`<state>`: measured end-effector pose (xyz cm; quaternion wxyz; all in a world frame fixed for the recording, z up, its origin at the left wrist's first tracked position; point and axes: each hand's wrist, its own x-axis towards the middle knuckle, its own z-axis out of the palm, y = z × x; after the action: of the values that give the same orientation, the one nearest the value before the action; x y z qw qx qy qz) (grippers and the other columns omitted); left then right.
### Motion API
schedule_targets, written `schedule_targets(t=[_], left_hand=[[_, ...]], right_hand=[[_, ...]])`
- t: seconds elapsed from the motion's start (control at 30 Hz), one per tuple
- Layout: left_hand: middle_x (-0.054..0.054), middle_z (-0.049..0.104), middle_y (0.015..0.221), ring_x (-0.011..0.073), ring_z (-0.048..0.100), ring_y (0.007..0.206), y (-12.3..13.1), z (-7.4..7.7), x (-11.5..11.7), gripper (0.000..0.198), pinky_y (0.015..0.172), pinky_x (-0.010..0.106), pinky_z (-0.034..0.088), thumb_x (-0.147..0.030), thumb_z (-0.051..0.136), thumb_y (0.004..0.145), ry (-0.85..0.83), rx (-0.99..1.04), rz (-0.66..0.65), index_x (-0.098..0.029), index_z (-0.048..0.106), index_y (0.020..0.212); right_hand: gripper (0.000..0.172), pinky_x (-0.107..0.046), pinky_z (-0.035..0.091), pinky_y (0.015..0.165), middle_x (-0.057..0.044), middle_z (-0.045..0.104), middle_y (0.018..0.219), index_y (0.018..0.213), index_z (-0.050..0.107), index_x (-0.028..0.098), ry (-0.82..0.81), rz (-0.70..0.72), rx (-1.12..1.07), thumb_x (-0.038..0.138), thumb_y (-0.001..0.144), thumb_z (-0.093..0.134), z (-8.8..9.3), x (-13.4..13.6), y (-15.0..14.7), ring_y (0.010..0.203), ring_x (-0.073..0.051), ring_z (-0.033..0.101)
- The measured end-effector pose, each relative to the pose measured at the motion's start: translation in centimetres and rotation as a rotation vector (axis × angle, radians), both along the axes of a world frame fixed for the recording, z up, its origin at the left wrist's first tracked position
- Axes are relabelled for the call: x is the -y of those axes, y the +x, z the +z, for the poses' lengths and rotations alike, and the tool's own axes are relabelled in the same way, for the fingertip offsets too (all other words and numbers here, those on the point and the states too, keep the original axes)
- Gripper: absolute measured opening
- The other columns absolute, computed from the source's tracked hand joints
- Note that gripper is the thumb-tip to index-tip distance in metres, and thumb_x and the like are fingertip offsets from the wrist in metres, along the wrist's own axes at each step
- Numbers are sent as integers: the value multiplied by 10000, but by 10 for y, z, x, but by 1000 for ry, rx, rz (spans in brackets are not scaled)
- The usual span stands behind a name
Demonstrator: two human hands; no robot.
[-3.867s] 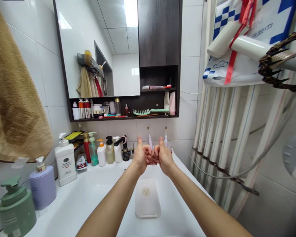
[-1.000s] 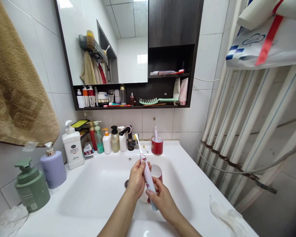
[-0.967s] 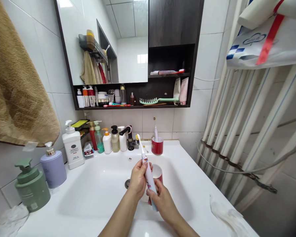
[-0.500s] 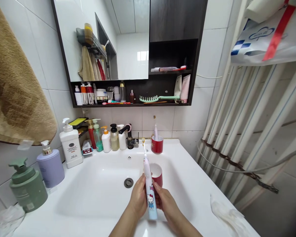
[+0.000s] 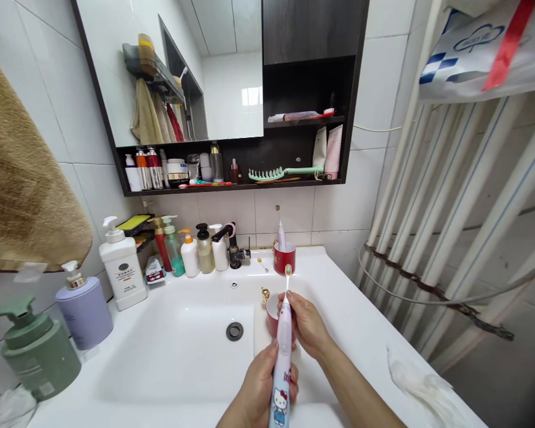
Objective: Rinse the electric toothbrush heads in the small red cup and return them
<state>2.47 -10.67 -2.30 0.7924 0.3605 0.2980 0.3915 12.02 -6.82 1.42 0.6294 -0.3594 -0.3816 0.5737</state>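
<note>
An electric toothbrush (image 5: 284, 351), pale pink fading to blue with a cartoon cat on it, points away from me over the sink. My left hand (image 5: 264, 380) is wrapped round the lower part of its handle. At the top of the handle, the fingers of my right hand (image 5: 310, 324) close on the base of the brush head (image 5: 288, 276). Just behind them a red cup (image 5: 273, 321) with a white inside and a gold ornament stands in the basin, partly hidden. A second red cup (image 5: 285, 259) on the back ledge holds another pinkish toothbrush (image 5: 282, 236).
A loose brush head (image 5: 263, 264) lies on the ledge beside the black faucet (image 5: 236, 249). Several pump bottles (image 5: 189, 252) line the sink's back left. Above hangs a mirror cabinet (image 5: 303, 185) with toiletries. Crumpled tissue (image 5: 417, 380) lies at right, near white pipes (image 5: 455, 226).
My right hand has moved up from the handle to the base of the brush head. The toothbrush has shifted right and closer to me, still in my left hand. The view has tilted slightly.
</note>
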Motion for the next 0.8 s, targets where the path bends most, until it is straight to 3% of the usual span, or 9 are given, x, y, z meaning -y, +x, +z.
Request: schedule_targets(t=[0.07, 0.2, 0.37, 0.43, 0.67, 0.8], left_hand=[[-48, 434, 427, 49, 371, 301, 2, -2, -1, 436, 337, 175, 206, -563, 332, 599, 18, -55, -18, -160, 398, 750], [-39, 447, 431, 47, 371, 297, 6, -6, -1, 409, 325, 175, 200, -560, 332, 602, 182, -155, 85, -157, 380, 656], [-65, 415, 410, 43, 340, 276, 4, 0, -1, 502, 338, 182, 213, -614, 304, 565, -33, -25, -91, -172, 391, 786], [-69, 411, 410, 41, 336, 277, 3, 3, -1, 510, 342, 181, 209, -617, 315, 557, -55, -20, -105, -174, 390, 798], [-48, 434, 440, 42, 369, 303, 8, 0, 1, 389, 329, 176, 211, -534, 330, 622, 248, -224, 88, -153, 397, 670], [-56, 427, 426, 41, 348, 284, 5, 1, -1, 465, 330, 176, 204, -580, 281, 608, 107, -87, -58, -161, 399, 772]], right_hand=[[212, -194, 331, 428, 34, 493, 480, 624, 500, 148, -8, -13, -71, 358, 623, 476, -5, 0, 2, 419, -63, 417], [204, -205, 351, 456, 36, 495, 481, 618, 490, 152, 4, -70, -143, 356, 610, 492, -6, 2, 2, 430, -69, 439], [195, -217, 363, 469, 46, 485, 474, 591, 470, 163, -15, -66, -191, 355, 598, 501, -1, 3, 1, 416, -68, 435], [198, -213, 359, 464, 46, 482, 468, 580, 466, 162, -15, -89, -188, 356, 594, 504, -1, 3, 1, 414, -68, 434], [184, -213, 358, 476, 45, 478, 466, 598, 468, 160, 23, -82, -219, 342, 614, 491, 0, 3, 2, 430, -70, 446], [176, -212, 361, 474, 43, 480, 480, 595, 468, 161, 28, -87, -229, 334, 615, 493, 0, 2, 4, 434, -69, 445]])
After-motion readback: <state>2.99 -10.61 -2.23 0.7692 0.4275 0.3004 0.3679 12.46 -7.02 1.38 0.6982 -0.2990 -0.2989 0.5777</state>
